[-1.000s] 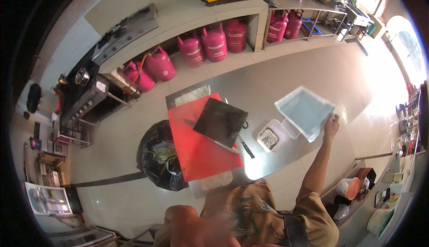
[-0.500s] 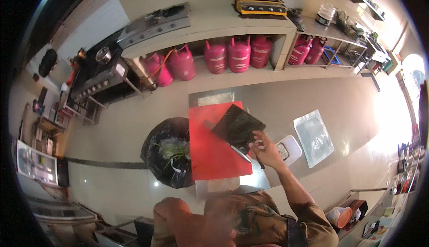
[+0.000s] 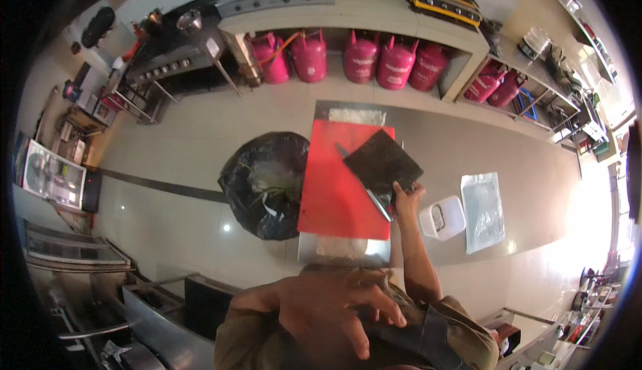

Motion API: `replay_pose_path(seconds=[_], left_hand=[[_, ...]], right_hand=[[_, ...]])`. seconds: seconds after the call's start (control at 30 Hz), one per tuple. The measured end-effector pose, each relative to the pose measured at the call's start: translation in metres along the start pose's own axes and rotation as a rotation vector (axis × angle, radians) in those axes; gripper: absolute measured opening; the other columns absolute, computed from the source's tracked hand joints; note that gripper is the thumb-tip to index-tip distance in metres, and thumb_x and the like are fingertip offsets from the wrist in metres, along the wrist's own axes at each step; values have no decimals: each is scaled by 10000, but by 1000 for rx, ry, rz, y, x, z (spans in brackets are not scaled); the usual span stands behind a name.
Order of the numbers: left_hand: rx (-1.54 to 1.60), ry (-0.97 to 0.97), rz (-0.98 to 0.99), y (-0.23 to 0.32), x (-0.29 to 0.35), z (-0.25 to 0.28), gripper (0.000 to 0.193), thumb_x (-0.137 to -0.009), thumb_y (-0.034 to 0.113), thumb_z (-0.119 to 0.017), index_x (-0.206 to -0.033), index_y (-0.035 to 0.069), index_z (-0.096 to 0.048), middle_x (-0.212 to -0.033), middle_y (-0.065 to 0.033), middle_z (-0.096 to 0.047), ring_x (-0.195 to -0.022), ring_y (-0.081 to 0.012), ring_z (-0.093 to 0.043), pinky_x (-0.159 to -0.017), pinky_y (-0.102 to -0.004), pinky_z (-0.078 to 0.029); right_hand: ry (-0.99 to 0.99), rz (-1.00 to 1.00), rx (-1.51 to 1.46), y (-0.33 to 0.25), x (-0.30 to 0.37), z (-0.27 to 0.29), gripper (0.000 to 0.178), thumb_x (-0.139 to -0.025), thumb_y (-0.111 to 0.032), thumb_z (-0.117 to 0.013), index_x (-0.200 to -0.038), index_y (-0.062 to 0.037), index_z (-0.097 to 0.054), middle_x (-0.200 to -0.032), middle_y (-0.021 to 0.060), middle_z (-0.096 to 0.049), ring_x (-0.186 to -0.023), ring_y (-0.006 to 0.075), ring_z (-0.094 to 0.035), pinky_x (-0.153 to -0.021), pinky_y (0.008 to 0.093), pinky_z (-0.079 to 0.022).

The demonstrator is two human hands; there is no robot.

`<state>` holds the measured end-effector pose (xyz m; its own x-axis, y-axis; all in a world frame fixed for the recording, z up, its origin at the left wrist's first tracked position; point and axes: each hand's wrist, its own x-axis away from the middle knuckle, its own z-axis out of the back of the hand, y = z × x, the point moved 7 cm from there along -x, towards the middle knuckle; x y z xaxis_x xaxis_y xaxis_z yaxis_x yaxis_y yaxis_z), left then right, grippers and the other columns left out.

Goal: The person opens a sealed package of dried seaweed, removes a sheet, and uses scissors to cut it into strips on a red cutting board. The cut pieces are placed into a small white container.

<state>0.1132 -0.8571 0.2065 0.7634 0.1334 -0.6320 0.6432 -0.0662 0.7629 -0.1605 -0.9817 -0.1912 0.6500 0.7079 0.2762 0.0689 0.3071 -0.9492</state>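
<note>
A red cutting board [image 3: 334, 196] lies on a steel table [image 3: 521, 169]. A dark square sheet [image 3: 381, 162] rests tilted across the board's right side, with a knife [image 3: 364, 193] lying beside it on the board. My right hand [image 3: 406, 197] reaches forward and its fingers grip the sheet's near corner. My left hand [image 3: 334, 303] is low and close to my chest, fingers spread, holding nothing.
A small white container [image 3: 441, 217] and a flat clear plastic bag [image 3: 483, 211] lie on the table right of the board. A full black rubbish bag [image 3: 264, 182] stands at the table's left. Pink gas cylinders [image 3: 361, 55] line up under the far counter.
My right hand left the clear plastic bag at the right and came left to the dark sheet on the board. The bag now lies flat on the table.
</note>
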Motion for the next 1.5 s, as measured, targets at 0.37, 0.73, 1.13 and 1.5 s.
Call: replay_pose_path(seconds=[0.37,0.73,1.13,1.5], left_hand=[[104,-183,53,-10,40,-3,1115,-951,775,-651,-1612,-92,-417,-1591,-367,-491,-1469,-487,-484,-1206,-583,-318],[-207,1517,604,-196,278,189,823,-1035,453,-751,-1643,4,-425,-1670,-180,-474,-1493,-320,-503,-1277,-483,-333],[48,1587,564,-209,320,164,471,-990,209,-817,-1350,-46,-653,-1310,-130,-715,-1200,-226,-673,-1050,-393,-536],[-66,1786,663,-198,335,162,503,-940,228,-868,-1340,-12,-681,-1277,-90,-733,-1157,-218,-682,-1022,-373,-517]], right_hand=[[-176,-345,-621,-12,24,10,362,-987,-60,-748,-1304,-16,-580,-1206,159,-694,-999,288,-738,-811,431,-644],[-888,-213,-234,-141,110,-36,338,-1007,-1,-698,-1344,28,-702,-1237,103,-771,-1074,162,-750,-917,310,-612],[-585,367,524,-58,54,-41,206,-1028,-188,-700,-1151,-37,-767,-1068,168,-787,-1010,274,-755,-915,393,-565],[-151,343,941,-54,-34,8,604,-873,-385,-812,-1343,-29,-679,-1205,242,-769,-1108,485,-711,-965,542,-575]])
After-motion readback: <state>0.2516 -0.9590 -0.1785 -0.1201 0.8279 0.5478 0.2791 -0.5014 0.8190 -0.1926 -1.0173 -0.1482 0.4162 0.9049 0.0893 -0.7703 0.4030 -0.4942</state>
